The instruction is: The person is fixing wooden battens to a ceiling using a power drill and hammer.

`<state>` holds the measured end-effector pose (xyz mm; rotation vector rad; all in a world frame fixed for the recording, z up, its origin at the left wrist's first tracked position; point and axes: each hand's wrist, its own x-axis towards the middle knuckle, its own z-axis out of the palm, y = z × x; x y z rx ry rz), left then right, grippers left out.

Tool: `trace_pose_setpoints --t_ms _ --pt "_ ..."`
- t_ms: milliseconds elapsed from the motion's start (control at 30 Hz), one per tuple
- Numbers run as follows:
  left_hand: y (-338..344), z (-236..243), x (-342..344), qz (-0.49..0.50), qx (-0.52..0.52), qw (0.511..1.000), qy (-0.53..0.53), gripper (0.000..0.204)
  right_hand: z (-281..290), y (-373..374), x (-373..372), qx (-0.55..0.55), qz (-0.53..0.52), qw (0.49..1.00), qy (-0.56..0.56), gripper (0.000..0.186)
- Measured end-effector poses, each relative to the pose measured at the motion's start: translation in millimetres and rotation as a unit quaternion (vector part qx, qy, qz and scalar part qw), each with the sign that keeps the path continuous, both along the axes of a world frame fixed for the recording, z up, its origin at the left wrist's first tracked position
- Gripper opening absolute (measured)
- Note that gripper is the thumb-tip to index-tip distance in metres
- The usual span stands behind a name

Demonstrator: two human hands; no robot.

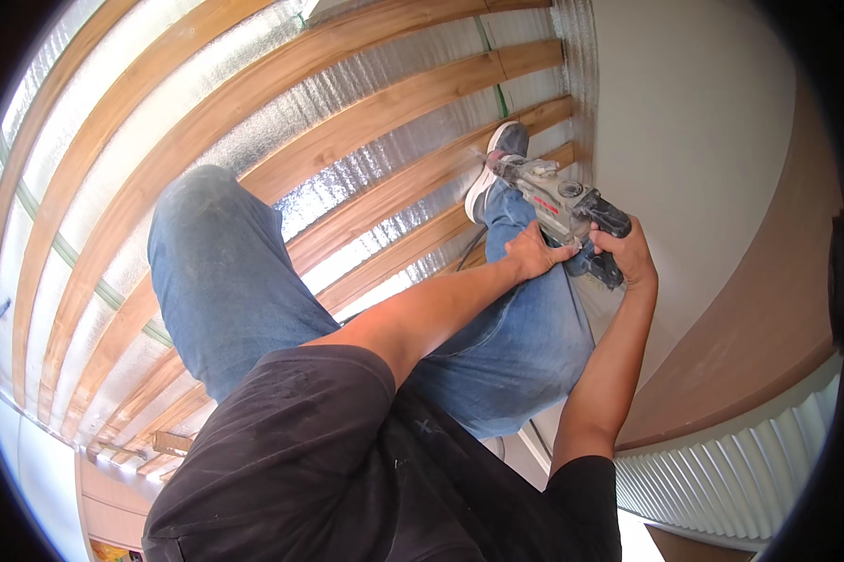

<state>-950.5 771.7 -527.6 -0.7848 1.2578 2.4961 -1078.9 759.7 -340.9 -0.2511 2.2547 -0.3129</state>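
Observation:
A dusty grey power drill [564, 204] with a black rear handle lies slanted across my right lower leg, its front end pointing up-left past the grey sneaker [506, 134]. My right hand [628, 251] is closed on the drill near the rear handle. My left hand [539, 251] grips the underside of the drill body, thumb stretched toward my right hand. My jeans-covered left knee [202, 201] is bent at the left. A thin dark cable shows behind my right leg; where it leads is hidden.
Wooden slats [347, 122] run over silver foil sheeting [347, 187] around my legs. A pale wall panel [675, 140] and a curved brown band [721, 356] are on the right, with a ribbed white panel [721, 468] below. A light wooden cabinet [113, 501] shows at lower left.

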Motion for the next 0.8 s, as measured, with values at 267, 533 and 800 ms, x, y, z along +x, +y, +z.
trace_pose_setpoints --t_ms 267,533,800 --pt "3 -9 -2 0.014 -0.014 1.0 0.004 0.107 -5 -5 2 0.002 0.021 1.0 -0.001 0.015" --pt "0 -5 1 0.014 -0.013 1.0 0.0 0.106 -7 -3 6 -0.001 0.014 1.0 0.007 0.014" --pt "-1 3 1 -0.001 -0.007 1.0 -0.007 0.104 -7 10 -1 0.001 0.031 1.0 -0.002 0.014"
